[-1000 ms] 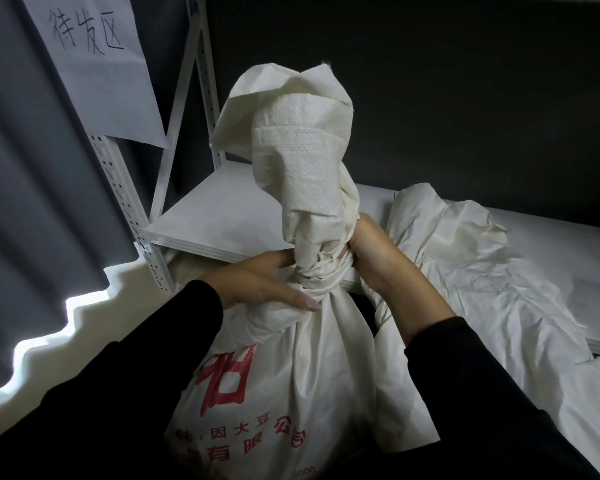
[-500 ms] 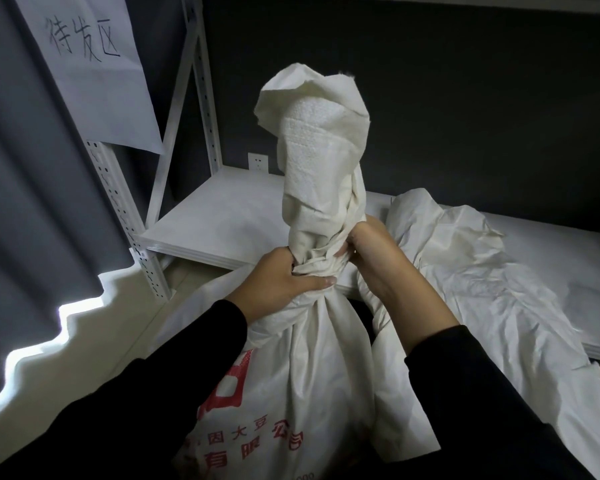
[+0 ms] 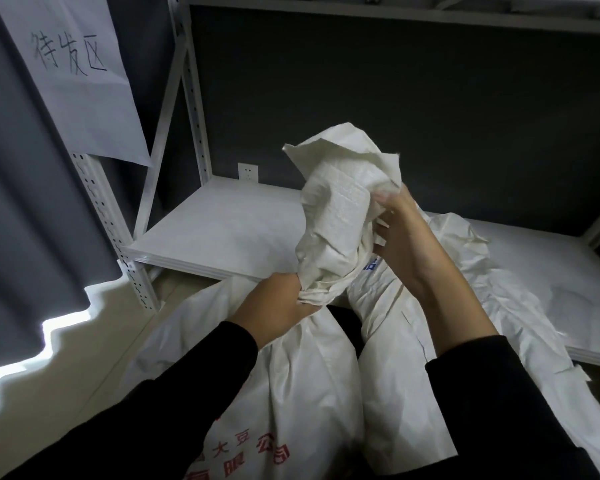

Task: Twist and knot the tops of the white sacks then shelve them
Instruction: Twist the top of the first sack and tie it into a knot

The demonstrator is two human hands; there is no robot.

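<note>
White sack [image 3: 309, 368] stands before a shelf [image 3: 222, 233] draped with another sack [image 3: 499, 292].

One wide-angle view, worn on the person's head, looks forward and down, and its lens bows the white perforated metal rack post [image 3: 111, 220] near the left edge. It sits close over both black-sleeved arms, which enter from the bottom edge. The left hand [image 3: 278, 303] and right hand [image 3: 402, 244] grip the crumpled white woven sack [image 3: 340, 216] at mid-frame. Beyond them the view faces the flat white shelf board [image 3: 222, 230] and the dark grey wall [image 3: 395, 116].
</note>
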